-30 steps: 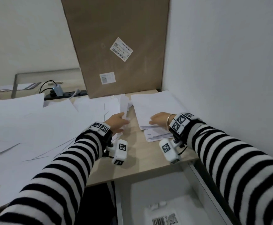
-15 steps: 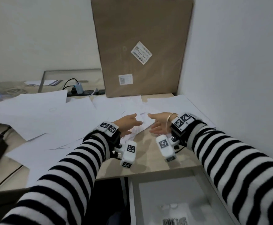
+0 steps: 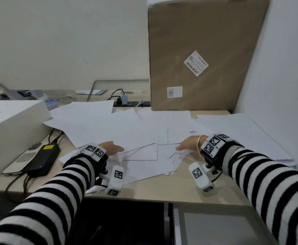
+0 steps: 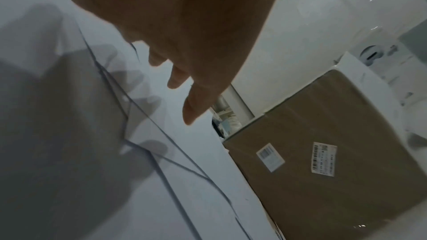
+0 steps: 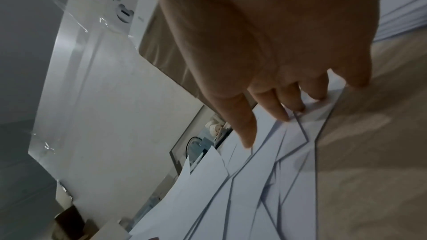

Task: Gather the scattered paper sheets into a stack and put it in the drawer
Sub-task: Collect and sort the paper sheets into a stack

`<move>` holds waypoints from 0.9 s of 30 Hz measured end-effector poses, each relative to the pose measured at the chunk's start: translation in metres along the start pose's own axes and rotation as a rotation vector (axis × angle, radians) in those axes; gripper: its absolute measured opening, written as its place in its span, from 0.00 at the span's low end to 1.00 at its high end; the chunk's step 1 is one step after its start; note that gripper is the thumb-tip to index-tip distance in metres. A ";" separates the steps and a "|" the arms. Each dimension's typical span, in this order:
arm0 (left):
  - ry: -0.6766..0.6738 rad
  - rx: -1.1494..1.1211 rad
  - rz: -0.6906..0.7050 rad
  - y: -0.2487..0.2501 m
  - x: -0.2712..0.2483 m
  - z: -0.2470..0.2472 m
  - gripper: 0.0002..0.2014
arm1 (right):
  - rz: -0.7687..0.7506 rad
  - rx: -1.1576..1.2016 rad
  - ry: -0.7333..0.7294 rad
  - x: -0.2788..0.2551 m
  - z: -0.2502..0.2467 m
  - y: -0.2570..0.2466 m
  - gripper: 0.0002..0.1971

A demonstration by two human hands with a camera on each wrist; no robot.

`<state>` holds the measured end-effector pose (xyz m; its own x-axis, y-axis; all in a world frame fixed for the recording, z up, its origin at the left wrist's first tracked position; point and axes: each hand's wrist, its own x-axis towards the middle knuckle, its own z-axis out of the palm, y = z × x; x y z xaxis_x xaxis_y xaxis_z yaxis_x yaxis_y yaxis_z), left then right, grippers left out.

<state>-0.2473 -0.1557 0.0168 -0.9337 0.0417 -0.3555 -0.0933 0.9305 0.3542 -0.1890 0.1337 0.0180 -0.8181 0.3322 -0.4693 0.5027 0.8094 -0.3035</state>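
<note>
Several loose white paper sheets [image 3: 127,128] lie overlapping across the wooden desk [image 3: 162,190]. A squared stack of sheets [image 3: 247,137] lies at the right by the wall. My left hand [image 3: 112,147] reaches over the near sheets with straight fingers [image 4: 194,109] and holds nothing. My right hand [image 3: 185,145] lies flat, and its fingertips [image 5: 285,115] touch the corners of overlapping sheets [image 5: 265,180]. The open grey drawer [image 3: 215,230] sits below the desk edge at the bottom right.
A tall cardboard box [image 3: 203,53] leans against the back wall. A white box [image 3: 11,129] stands on the left, with a black power adapter [image 3: 42,160] and cables beside it. A power strip [image 3: 132,103] lies behind the sheets. The wall is close on the right.
My view has swung left. Both hands left the stack at the right and now lie over the loose sheets in the middle. The left hand no longer holds a sheet upright.
</note>
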 end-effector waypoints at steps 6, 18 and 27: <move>-0.051 -0.081 0.089 0.009 0.013 0.015 0.39 | -0.103 0.101 -0.057 -0.010 0.009 -0.027 0.35; 0.181 -0.408 -0.078 -0.003 0.022 -0.014 0.22 | -0.249 0.194 0.083 -0.007 -0.009 -0.026 0.25; 0.083 0.028 -0.135 -0.017 0.017 -0.023 0.21 | -0.235 -0.293 -0.169 -0.012 0.006 -0.018 0.34</move>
<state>-0.2697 -0.1793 0.0245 -0.9388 -0.1140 -0.3251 -0.2117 0.9354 0.2832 -0.1866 0.1120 0.0247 -0.8315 0.0578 -0.5525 0.1870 0.9656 -0.1805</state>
